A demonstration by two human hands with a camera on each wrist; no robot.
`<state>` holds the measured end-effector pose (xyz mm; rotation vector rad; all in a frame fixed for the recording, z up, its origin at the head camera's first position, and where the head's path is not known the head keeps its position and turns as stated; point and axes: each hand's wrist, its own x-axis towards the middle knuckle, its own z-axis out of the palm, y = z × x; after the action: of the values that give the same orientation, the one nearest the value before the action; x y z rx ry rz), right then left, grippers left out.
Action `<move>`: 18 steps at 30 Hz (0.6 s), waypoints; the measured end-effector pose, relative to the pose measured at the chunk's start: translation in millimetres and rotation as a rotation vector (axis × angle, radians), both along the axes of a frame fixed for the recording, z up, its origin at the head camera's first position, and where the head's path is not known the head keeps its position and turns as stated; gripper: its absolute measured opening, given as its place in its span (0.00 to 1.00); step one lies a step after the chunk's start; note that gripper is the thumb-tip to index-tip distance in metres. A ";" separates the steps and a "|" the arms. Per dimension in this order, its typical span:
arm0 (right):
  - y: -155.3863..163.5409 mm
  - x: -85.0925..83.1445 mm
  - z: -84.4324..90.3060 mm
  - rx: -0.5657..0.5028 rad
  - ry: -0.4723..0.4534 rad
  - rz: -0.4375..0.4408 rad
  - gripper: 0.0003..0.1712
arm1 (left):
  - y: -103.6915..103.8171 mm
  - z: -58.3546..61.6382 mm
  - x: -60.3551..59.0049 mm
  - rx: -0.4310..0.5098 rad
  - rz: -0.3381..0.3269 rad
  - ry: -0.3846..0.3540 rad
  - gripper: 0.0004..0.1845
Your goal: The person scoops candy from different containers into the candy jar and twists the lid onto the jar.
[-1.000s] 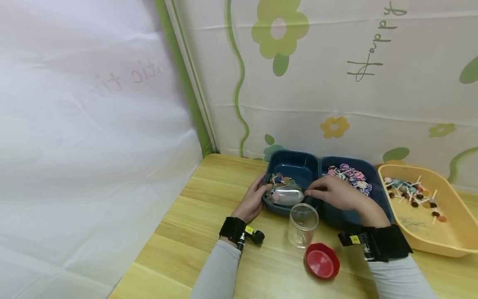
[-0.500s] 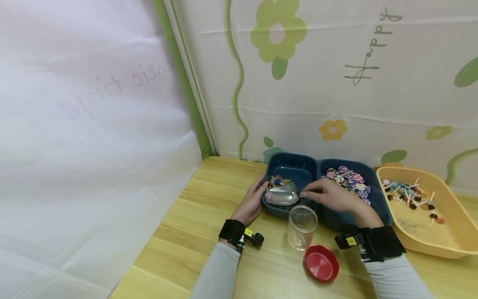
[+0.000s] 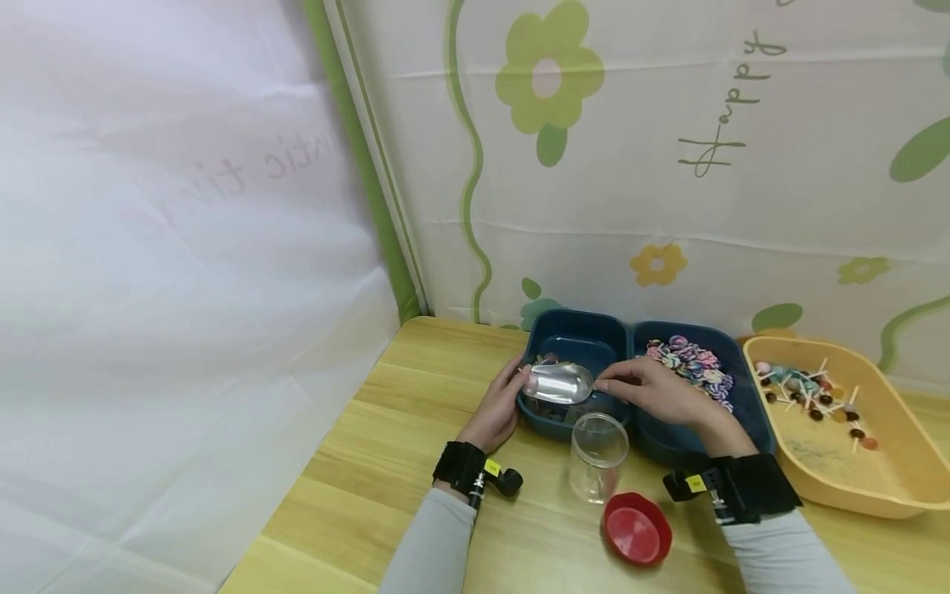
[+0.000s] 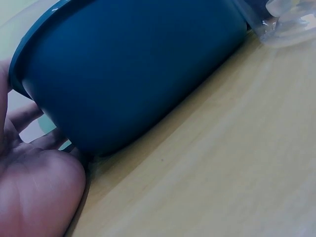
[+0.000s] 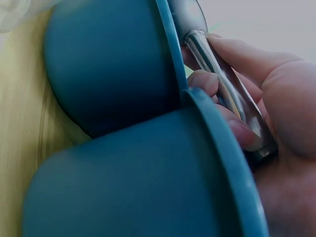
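A silver metal scoop (image 3: 560, 383) hangs tilted over the left blue tub (image 3: 575, 334), which holds small coloured candies. My right hand (image 3: 653, 389) grips the scoop's handle (image 5: 224, 89) from the right. My left hand (image 3: 499, 406) rests against the tub's left outer wall (image 4: 128, 84), fingers lying along it. A clear plastic jar (image 3: 597, 445) stands open on the table just in front of the tub. Its red lid (image 3: 637, 530) lies upturned to the jar's right front.
A second blue tub (image 3: 742, 363) with swirled candies adjoins on the right. Further right sits an orange tray (image 3: 891, 462) with lollipops. The wooden table (image 3: 386, 429) ends at a flowered curtain behind and a white sheet on the left.
The scoop has lifted out of the candies and now hangs higher over the left tub. The left hand stays on the tub's side.
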<state>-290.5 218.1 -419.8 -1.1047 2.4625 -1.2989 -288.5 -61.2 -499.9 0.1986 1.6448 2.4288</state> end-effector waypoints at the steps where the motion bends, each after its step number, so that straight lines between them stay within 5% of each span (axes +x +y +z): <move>1: -0.9 0.3 -0.4 0.001 0.000 -0.006 0.11 | -0.1 -0.3 0.2 -0.001 -0.001 -0.002 0.30; 18: 16.2 4.4 17.7 0.005 0.025 -0.213 0.14 | -1.6 -3.2 -0.4 0.003 -0.031 0.031 0.31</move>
<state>-286.1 234.4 -402.1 -0.8817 2.6605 -1.3397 -288.9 -62.9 -503.0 0.2608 1.6390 2.4170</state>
